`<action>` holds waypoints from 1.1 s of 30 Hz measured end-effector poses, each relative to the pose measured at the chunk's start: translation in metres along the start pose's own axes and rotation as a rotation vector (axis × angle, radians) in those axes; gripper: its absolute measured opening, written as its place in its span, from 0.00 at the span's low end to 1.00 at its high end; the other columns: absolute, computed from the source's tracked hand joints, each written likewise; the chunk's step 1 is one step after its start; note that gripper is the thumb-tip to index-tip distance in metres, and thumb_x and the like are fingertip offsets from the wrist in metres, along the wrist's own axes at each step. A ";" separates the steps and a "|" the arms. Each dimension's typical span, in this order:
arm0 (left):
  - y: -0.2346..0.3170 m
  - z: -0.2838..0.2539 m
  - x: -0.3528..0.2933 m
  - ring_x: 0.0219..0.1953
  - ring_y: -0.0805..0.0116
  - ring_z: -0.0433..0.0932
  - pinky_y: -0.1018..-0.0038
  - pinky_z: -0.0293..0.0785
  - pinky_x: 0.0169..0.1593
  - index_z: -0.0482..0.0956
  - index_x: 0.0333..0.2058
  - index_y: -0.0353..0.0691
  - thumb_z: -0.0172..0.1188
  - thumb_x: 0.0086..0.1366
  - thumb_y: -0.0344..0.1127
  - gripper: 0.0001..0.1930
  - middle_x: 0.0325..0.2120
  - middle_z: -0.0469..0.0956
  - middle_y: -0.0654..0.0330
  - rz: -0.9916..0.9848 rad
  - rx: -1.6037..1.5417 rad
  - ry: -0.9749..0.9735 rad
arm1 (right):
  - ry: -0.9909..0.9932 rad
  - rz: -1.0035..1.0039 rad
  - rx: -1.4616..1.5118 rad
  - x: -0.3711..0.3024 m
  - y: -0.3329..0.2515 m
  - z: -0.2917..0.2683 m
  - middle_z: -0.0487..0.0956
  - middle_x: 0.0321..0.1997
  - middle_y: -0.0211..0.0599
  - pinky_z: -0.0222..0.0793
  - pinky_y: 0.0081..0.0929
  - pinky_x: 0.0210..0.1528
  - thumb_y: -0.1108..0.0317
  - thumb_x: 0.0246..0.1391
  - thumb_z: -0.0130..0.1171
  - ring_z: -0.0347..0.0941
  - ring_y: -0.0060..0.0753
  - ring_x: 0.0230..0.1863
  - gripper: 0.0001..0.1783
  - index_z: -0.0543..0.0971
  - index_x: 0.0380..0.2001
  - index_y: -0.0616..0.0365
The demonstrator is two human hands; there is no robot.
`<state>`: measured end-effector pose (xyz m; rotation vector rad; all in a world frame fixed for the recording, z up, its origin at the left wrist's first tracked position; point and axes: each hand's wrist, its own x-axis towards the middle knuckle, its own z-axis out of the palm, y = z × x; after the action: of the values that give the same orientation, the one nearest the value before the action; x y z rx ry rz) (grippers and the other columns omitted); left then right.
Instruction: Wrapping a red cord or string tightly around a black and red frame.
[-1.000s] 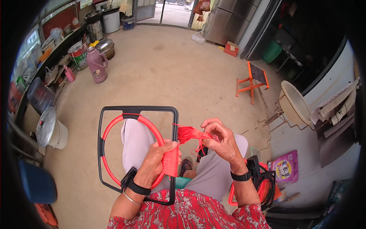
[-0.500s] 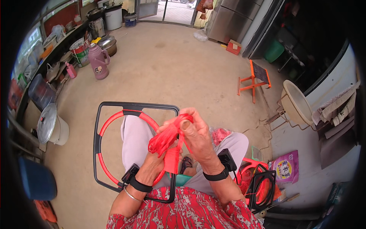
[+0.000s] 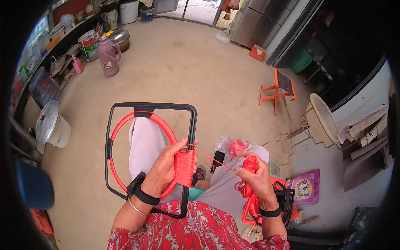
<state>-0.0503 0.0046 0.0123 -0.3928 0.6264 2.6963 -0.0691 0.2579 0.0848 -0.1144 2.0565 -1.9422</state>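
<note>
A black square frame (image 3: 109,143) with a red ring (image 3: 118,125) inside it rests over my lap. My left hand (image 3: 168,160) grips its right side, fingers around the bar where red cord is wound in a dense flat band (image 3: 183,168). From the top of that band a single taut red strand (image 3: 213,159) runs rightward to my right hand (image 3: 256,179). That hand is closed around a bundle of red cord (image 3: 250,164), with loops hanging below its fingers. Part of the bundle is hidden by the palm.
Beside my right leg lie more black frames with red parts (image 3: 284,198). A phone (image 3: 217,160) and a clear bag with red stuff (image 3: 237,146) are between my knees and the floor ahead. A purple flask (image 3: 109,58), a folding stool (image 3: 277,89) and a basin (image 3: 323,118) stand around.
My right hand has moved right and down with the cord bundle, drawing a strand taut. My left hand has gone from beneath the bundle to the wound side of the frame.
</note>
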 end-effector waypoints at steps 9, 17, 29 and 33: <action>-0.004 0.000 -0.002 0.21 0.61 0.78 0.67 0.79 0.27 0.76 0.43 0.36 0.57 0.64 0.41 0.15 0.24 0.78 0.51 0.021 0.137 0.053 | -0.165 -0.006 -0.411 -0.004 0.002 0.001 0.71 0.15 0.25 0.62 0.19 0.21 0.65 0.51 0.65 0.66 0.14 0.19 0.13 0.75 0.21 0.60; -0.010 -0.020 0.004 0.24 0.53 0.77 0.59 0.77 0.30 0.73 0.39 0.34 0.56 0.60 0.35 0.12 0.25 0.77 0.47 0.046 0.013 -0.058 | -0.172 -0.032 -0.181 -0.002 0.008 -0.003 0.69 0.17 0.21 0.58 0.18 0.23 0.66 0.51 0.64 0.61 0.13 0.20 0.11 0.75 0.21 0.59; -0.004 -0.004 -0.016 0.26 0.59 0.81 0.67 0.81 0.29 0.71 0.47 0.28 0.62 0.58 0.29 0.20 0.29 0.79 0.46 0.037 0.113 -0.210 | -0.291 0.104 0.229 -0.018 -0.010 0.017 0.72 0.18 0.26 0.59 0.17 0.25 0.69 0.46 0.65 0.64 0.16 0.21 0.10 0.75 0.23 0.62; -0.005 0.001 -0.025 0.25 0.58 0.81 0.67 0.81 0.29 0.72 0.47 0.28 0.62 0.58 0.29 0.19 0.26 0.79 0.46 0.078 0.182 -0.161 | -0.434 0.085 0.177 -0.024 -0.016 0.024 0.73 0.21 0.26 0.60 0.17 0.26 0.69 0.46 0.66 0.65 0.16 0.23 0.10 0.75 0.24 0.62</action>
<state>-0.0260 0.0033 0.0199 -0.1053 0.8459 2.6804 -0.0421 0.2403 0.1035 -0.3671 1.5810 -1.8415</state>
